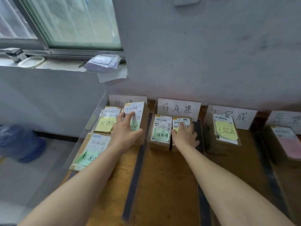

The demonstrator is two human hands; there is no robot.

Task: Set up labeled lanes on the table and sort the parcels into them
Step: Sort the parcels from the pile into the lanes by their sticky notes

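Parcels [160, 132] stand in lanes at the far end of a wooden table [162, 185] that is pushed against a grey wall [195, 54]. Dark tape strips [135, 168] run along the tabletop and mark the lane borders; clear dividers [84, 124] stand upright beside them. White paper signs [179, 108] with handwritten characters lean against the wall, one at the head of each lane. Most parcels carry a sticky note [105, 123] in yellow or green; one at the far right carries a pink one. The left lane holds three parcels, the middle lane two side by side, and each lane further right shows one. The left hand [126, 128] rests flat on the tall parcel [138, 111] in the left lane, fingers straight and spread, grip released. The right hand [185, 136] grasps the middle parcel [182, 119], the right one of the pair in the middle lane, thumb on top and fingers bent over its right edge. A window [73, 22] is at upper left; a pale wrapped pack [101, 62] lies on its sill. A blue bag [24, 144] sits on the floor left of the table.
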